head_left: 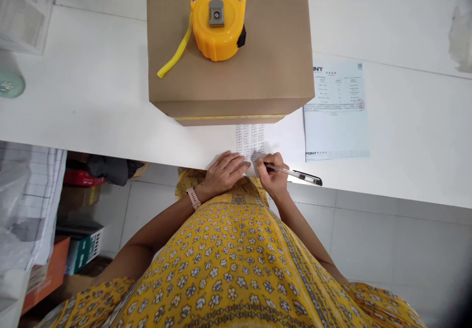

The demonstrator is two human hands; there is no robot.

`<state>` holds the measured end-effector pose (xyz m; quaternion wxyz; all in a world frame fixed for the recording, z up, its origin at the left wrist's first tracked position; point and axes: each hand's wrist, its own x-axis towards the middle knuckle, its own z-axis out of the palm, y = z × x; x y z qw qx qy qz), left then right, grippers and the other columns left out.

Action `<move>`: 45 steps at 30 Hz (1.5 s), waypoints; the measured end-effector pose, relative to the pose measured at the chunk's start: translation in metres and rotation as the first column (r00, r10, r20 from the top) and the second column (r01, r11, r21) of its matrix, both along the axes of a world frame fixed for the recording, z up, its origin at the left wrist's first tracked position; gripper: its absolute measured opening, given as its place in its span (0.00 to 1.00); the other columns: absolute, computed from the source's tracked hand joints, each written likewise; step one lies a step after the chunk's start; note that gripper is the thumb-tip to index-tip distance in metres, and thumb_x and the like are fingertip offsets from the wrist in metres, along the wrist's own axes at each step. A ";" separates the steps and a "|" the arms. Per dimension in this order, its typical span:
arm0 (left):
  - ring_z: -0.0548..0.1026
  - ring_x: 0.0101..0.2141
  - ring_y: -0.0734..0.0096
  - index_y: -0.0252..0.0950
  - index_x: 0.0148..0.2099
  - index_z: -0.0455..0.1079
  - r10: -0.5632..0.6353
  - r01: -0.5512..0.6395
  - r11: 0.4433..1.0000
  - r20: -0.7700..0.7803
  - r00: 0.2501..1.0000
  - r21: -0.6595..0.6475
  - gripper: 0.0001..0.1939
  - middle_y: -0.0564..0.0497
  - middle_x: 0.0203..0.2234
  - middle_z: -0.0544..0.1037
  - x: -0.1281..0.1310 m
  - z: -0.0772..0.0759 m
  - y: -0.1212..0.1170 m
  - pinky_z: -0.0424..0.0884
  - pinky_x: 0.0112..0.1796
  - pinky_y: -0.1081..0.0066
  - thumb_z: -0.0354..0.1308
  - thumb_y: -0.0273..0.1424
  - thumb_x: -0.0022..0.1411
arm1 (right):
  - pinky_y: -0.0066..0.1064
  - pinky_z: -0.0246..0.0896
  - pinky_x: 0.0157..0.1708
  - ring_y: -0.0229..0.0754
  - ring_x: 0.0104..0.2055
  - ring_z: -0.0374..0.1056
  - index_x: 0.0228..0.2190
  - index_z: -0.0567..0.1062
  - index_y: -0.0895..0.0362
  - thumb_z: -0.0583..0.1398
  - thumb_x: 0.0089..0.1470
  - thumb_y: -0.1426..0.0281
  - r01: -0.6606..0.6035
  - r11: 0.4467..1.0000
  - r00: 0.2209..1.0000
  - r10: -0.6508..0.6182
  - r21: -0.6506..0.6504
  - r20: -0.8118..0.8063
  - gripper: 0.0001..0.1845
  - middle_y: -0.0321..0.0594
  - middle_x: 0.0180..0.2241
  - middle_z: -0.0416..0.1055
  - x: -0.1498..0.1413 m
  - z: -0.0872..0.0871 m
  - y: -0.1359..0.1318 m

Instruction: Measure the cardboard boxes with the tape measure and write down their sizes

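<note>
"What do the hands have?"

"The right hand (pixel 273 174) pinches a pen (pixel 295 172) in a narrow grip, tip down at the written sheet (pixel 250 138) by the table's near edge. The left hand (pixel 224 174) grips nothing; it lies flat on that sheet, fingers extended, a pink band (pixel 193 198) on the wrist."

"And just beyond them?"

"A brown cardboard box (pixel 273 47) stands on the white table (pixel 96 97), overhanging the sheet's far part from this view. On its top sits a yellow tape measure (pixel 217 35) with its strap laid out to the left. A printed page (pixel 337 134) lies flat to the box's right."

"What about the table and the room?"

"The white top has seams and a worn, greyish patch at the far right. A green round object (pixel 11 83) is at the left edge. Below, there's pale tiled floor (pixel 361 244), and at left a checked cloth (pixel 44 185) hangs beside stored boxes, one orange (pixel 47 274)."
</note>
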<state>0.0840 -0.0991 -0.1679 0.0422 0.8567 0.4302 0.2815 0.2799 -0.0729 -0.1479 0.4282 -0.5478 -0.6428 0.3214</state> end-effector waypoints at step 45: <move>0.77 0.55 0.59 0.39 0.58 0.74 0.018 -0.017 1.000 -0.026 1.000 0.025 0.15 0.46 0.51 0.81 0.002 0.003 0.001 0.71 0.60 0.55 0.59 0.35 0.71 | 0.30 0.49 0.21 0.32 0.19 0.51 0.27 0.58 0.51 0.61 0.59 0.70 0.007 0.998 0.999 -0.010 -0.057 -0.042 0.15 0.25 0.19 0.56 0.000 0.004 0.005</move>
